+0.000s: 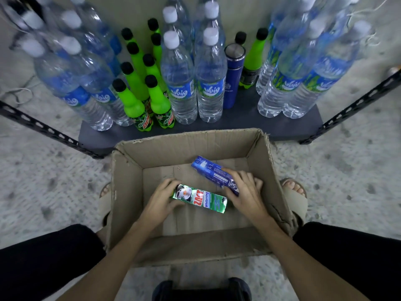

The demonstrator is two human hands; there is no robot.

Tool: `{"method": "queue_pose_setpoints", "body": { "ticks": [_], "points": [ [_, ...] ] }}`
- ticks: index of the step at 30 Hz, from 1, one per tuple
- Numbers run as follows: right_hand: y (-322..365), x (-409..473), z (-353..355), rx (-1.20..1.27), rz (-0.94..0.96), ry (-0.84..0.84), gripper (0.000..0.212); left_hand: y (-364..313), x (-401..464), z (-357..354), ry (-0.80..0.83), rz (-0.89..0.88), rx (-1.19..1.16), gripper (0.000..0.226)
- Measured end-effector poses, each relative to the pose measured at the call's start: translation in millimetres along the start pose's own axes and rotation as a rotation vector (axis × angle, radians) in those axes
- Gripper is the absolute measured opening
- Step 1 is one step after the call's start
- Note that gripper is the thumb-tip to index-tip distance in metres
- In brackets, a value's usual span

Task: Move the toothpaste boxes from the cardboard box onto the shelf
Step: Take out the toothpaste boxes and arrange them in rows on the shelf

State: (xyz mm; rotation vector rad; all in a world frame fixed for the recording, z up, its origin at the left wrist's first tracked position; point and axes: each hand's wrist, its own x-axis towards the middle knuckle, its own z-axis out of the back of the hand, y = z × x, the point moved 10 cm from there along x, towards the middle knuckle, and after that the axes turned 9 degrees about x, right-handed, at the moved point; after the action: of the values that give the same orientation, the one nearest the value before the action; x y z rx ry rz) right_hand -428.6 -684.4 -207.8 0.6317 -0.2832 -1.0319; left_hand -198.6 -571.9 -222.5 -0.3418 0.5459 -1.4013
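**Two toothpaste boxes in hand, shelf already crowded**

Both hands are down inside the cardboard box, which sits on the floor right against the front edge of the shelf. The left hand has its fingers curled round one end of the green Zact whitening box, which lies low in the cardboard box, near its middle. The right hand grips the blue toothpaste box from above, fingers wrapped over its near end; that box tilts up toward the back wall of the cardboard box (whether either one is clear of the bottom, I cannot say).

My worry is the landing spot. Just beyond the cardboard box, the shelf is packed with Waig water bottles, green Mountain Dew bottles and a blue flask. Only a narrow bare strip runs along the front edge, so a box pushed in carelessly would likely knock a bottle over, and the tall ones could topple their neighbours. Each box is also held by one end only, so it could swing or slip on the way over the cardboard rim.

The near wall hides the front part of the cardboard box's floor, so more toothpaste boxes could lie there. The outer bottles are blurred and cut off at the top.
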Motion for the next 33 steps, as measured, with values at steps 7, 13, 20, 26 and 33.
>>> {"method": "queue_pose_setpoints", "body": {
  "ticks": [7,13,20,26,33],
  "points": [
    [76,-2,99,0.05,0.177,-0.092,0.055,-43,-4,103,-0.152,-0.022,0.012,0.06],
    [139,-9,209,0.17,0.291,-0.235,0.067,-103,-21,212,-0.323,-0.097,0.0,0.062],
    [221,-19,356,0.203,0.463,-0.344,0.067,-188,-37,349,-0.482,-0.203,0.031,0.059],
    [275,-22,462,0.156,0.55,-0.363,0.064,-256,-47,452,-0.64,-0.311,0.097,0.055],
    [301,1,554,0.083,0.567,-0.41,0.051,-312,-37,537,-0.767,-0.34,0.159,0.05]
  ]
}}
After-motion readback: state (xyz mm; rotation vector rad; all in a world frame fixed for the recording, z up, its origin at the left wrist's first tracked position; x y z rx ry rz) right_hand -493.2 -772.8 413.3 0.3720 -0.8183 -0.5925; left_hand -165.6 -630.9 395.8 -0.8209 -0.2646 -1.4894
